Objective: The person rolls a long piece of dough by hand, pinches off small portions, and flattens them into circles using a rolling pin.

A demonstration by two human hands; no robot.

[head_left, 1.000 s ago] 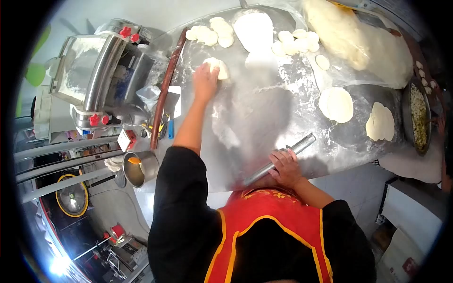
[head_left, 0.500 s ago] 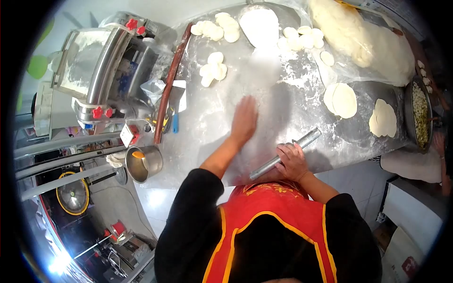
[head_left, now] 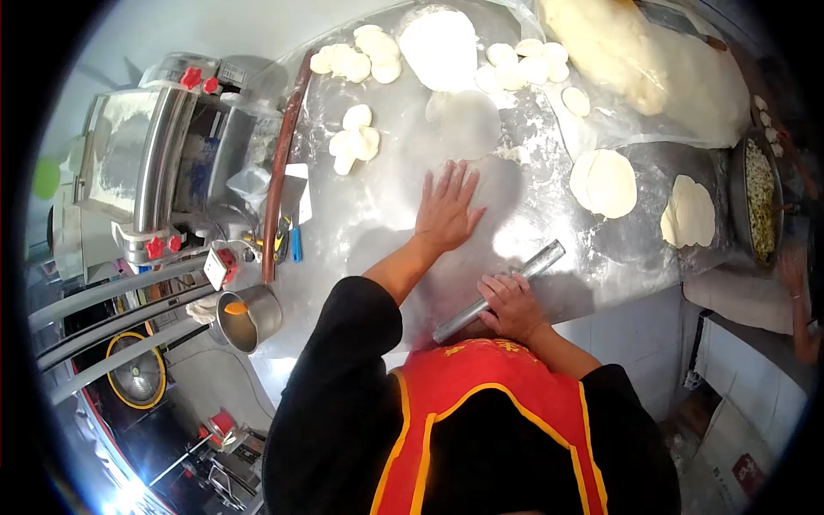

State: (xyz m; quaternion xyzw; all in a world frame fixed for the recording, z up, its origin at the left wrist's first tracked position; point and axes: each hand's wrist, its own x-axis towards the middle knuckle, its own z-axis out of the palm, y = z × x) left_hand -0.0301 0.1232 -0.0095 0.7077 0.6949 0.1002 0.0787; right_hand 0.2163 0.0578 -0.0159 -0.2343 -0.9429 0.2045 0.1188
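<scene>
My left hand (head_left: 448, 209) lies flat on the floured metal table (head_left: 369, 257), fingers spread and pointing away from me, with nothing in its grasp. My right hand (head_left: 513, 305) rests on a metal rolling pin (head_left: 498, 292) near the table's front edge, its fingers over the pin. Beyond my left hand is a heap of white flour or dough (head_left: 439, 47). Small dough rounds (head_left: 354, 139) lie in clusters to the left and at the back. Flattened dough discs (head_left: 603, 184) and another flat piece (head_left: 688, 212) are on the right.
A long brown rod (head_left: 287, 163) lies along the left side, beside a dough machine (head_left: 154, 163). A metal pot (head_left: 249, 319) stands at the front left. Bagged dough (head_left: 644, 69) fills the back right, near a pan of filling (head_left: 761, 197). Another person's arm (head_left: 802, 309) shows at far right.
My left hand has gone from blurred motion to lying with fingers spread. The camera view has shifted, so the table items appear further left. My right hand stays on the pin.
</scene>
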